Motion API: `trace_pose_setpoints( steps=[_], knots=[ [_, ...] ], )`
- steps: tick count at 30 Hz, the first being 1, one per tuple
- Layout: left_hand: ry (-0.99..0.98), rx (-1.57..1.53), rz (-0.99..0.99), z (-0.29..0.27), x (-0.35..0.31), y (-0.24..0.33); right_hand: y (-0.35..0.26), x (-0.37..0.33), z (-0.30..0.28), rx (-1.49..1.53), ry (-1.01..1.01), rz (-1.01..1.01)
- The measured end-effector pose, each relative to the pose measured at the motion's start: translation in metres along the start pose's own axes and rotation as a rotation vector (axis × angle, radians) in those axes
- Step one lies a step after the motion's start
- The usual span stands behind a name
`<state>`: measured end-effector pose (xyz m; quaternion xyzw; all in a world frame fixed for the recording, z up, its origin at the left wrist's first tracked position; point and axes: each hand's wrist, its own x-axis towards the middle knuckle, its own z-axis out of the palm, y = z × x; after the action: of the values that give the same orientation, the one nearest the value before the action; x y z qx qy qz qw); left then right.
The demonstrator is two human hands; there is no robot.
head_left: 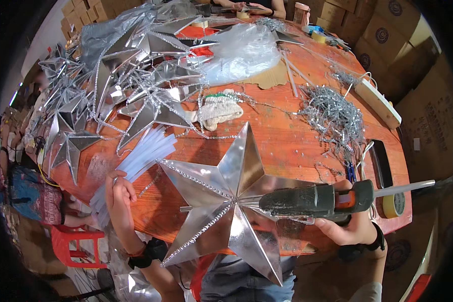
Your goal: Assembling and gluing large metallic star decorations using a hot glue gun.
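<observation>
A large silver metallic star (214,181) lies in front of me, overhanging the table's near edge. Strands of shiny rhinestone trim (199,226) run along two of its arms and meet near the centre. My right hand (350,229) is wrapped round a dark glue gun (299,202), its nozzle by the star's centre and a clear glue stick (407,187) sticking out the back. Left of the star, my left hand (120,199) is raised with its fingers curled together; whatever they may hold is hidden. It is beside a bundle of translucent glue sticks (146,153).
Finished-looking silver stars (153,103) pile up at the far left. A knitted glove (219,111), clear plastic bag (249,53) and tangled silver trim (332,113) lie beyond. At right are a power strip (377,103) and tape roll (393,205). A person's hands (244,7) show opposite.
</observation>
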<state>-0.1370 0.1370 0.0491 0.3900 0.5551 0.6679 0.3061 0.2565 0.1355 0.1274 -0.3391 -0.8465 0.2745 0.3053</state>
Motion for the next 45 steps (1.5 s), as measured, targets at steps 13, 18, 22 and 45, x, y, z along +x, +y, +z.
trace_pose_setpoints(
  steps=[13,18,22,45],
  knots=[
    [-0.005,0.006,0.008,-0.004,0.001,-0.007,-0.018,-0.025,-0.016,-0.027,0.020,0.055],
    [0.000,-0.011,0.000,-0.005,0.011,-0.013,-0.024,-0.050,-0.026,-0.175,-0.041,0.027],
    [0.017,0.056,0.007,-0.021,0.006,-0.012,-0.015,-0.052,-0.013,-0.217,-0.066,0.036],
    [-0.017,0.322,0.159,-0.013,0.007,-0.014,-0.041,-0.097,0.023,-0.261,0.552,0.274]
  ],
)
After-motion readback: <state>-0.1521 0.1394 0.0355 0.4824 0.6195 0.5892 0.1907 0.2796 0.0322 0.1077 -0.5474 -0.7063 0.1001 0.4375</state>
